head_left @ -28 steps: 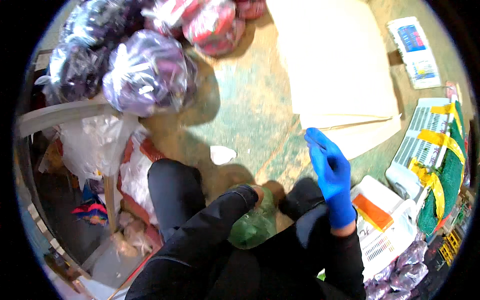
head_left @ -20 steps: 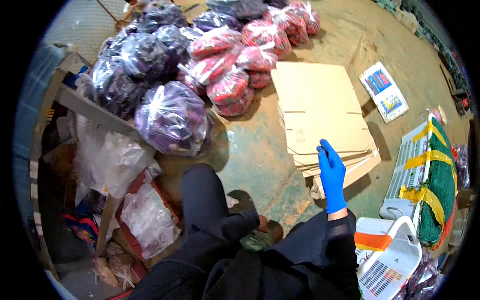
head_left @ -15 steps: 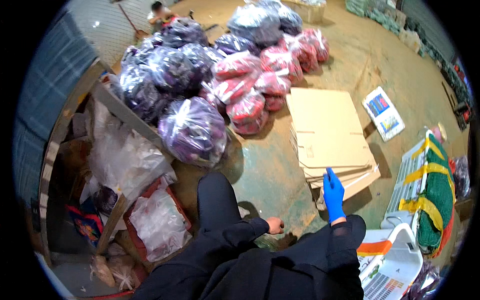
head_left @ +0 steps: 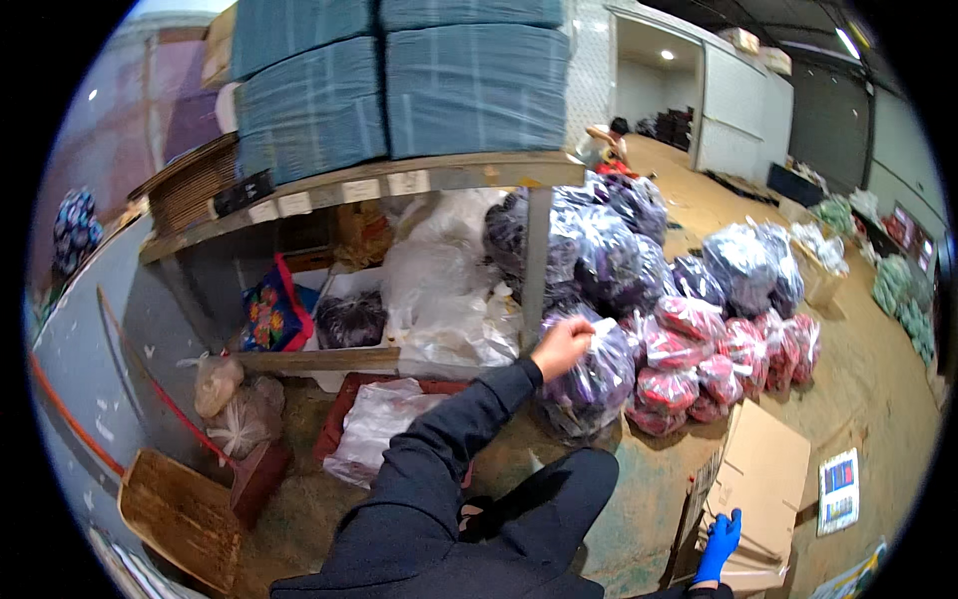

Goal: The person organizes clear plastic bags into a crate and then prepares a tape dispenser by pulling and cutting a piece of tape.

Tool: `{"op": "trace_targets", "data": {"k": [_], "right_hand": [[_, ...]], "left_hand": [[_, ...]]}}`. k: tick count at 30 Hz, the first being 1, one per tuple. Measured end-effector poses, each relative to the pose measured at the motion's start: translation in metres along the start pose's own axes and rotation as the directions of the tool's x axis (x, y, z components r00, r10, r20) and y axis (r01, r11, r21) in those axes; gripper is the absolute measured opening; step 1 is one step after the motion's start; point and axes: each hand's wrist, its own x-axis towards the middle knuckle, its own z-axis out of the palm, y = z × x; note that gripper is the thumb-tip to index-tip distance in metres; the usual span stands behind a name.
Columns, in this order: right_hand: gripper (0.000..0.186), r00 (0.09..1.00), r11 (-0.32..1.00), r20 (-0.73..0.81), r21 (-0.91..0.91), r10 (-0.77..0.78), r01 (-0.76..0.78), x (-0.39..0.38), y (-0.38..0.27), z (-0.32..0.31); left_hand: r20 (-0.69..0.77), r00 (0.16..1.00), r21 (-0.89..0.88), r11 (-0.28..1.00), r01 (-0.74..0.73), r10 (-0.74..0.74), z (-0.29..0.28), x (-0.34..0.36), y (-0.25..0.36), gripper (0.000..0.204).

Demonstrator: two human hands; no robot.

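Note:
My left hand (head_left: 563, 347), bare, reaches up in front of a large clear bag of purple contents (head_left: 584, 394). Its fingers are curled at a small white piece by the top of that bag; what exactly they grip is too small to make out. At the lower right, my right hand (head_left: 721, 541), in a blue glove, is at the near part of a stack of flattened brown cardboard boxes (head_left: 760, 464), fingers stretched out and slightly apart. Red-filled clear bags (head_left: 664, 394) are piled to the right of the purple one.
A shelf (head_left: 459, 175) carries blue wrapped blocks (head_left: 474, 85); plastic sheeting (head_left: 444, 280) lies beneath. A red crate (head_left: 339, 409), wooden scoop (head_left: 170, 504) and broom (head_left: 259, 479) are at left. A white printed pack (head_left: 838, 489) lies right. Another person (head_left: 609, 148) crouches beyond the bags.
The view has swung up and leftward, bringing shelf and doorway in. My left hand has risen from between my knees to the purple bag. My gloved right hand remains near the cardboard.

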Motion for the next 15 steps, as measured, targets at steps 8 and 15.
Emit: {"op": "trace_targets", "data": {"k": [8,15], "right_hand": [[0.042,0.951,0.881,0.077,-0.361,-0.300,0.307,0.097,0.066,-0.096],[0.038,0.954,0.913,0.272,-0.345,-0.126,0.219,0.033,0.033,-0.003]], "left_hand": [[-0.505,0.861,-0.073,0.990,-0.121,0.068,-0.143,0.027,0.067,0.011],[-0.710,0.645,0.519,0.829,0.208,0.283,-0.278,-0.039,0.046,0.027]]}}
